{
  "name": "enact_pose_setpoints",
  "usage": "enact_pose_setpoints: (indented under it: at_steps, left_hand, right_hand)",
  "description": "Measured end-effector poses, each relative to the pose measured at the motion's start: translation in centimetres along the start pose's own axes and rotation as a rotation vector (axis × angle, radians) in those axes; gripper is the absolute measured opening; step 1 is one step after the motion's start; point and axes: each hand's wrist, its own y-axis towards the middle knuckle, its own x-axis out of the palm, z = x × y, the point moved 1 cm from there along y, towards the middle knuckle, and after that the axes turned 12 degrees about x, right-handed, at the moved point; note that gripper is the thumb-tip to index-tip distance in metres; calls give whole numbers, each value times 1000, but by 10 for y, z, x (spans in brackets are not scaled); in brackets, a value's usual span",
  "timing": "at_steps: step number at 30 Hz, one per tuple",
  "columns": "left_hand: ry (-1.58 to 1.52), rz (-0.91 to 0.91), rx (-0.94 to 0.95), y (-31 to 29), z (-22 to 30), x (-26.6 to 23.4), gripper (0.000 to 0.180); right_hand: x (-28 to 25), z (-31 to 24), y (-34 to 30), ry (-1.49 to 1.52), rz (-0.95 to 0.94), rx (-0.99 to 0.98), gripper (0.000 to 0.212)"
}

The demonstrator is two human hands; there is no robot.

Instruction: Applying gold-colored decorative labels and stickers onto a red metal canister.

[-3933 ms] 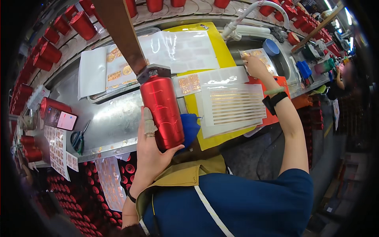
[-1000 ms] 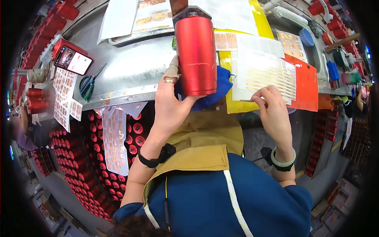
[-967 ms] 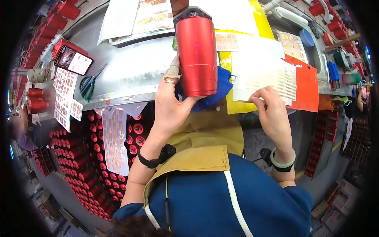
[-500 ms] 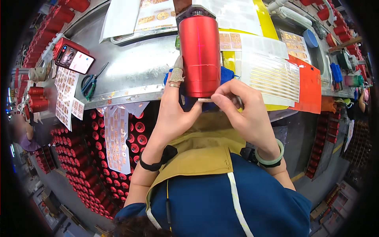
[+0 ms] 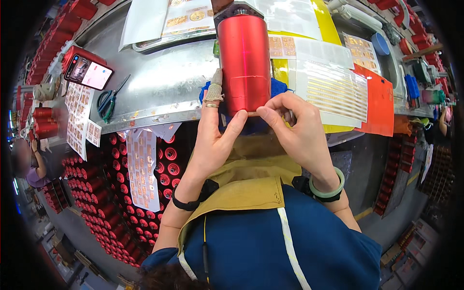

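A shiny red metal cylinder (image 5: 244,60), shaped like a bottle or canister, lies lengthwise in front of me, its near end toward my apron. My left hand (image 5: 216,126) grips that end, with a knit-covered finger along the left side and the thumb pressed at the near rim. A thin, pale gold strip (image 5: 253,114) runs across the rim between my two thumbs. My right hand (image 5: 296,126) pinches the strip's right end between thumb and forefinger, its other fingers curled. Blue cloth (image 5: 279,87) lies under the cylinder, partly hidden.
Sheets with gold strips (image 5: 333,89) and an orange-red sheet (image 5: 380,104) lie to the right. On the metal table (image 5: 164,72) at left are scissors (image 5: 107,104), a phone (image 5: 89,72) and gold sticker sheets (image 5: 79,113). Several red cylinders (image 5: 101,217) stand below the table.
Both thumbs have moved up and closer together, against the cylinder's near rim. The strip, which stuck out just below the rim, now sits against it.
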Motion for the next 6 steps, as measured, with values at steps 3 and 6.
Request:
enact_pose_setpoints:
  at_steps: [3,6]
  left_hand:
    - [-16,54,8,-1,-1,2,74]
    - [-9,53,21,0,-2,2,76]
  right_hand:
    - [1,2,1,12,4,4,19]
    - [-1,0,0,-11,-23,49,19]
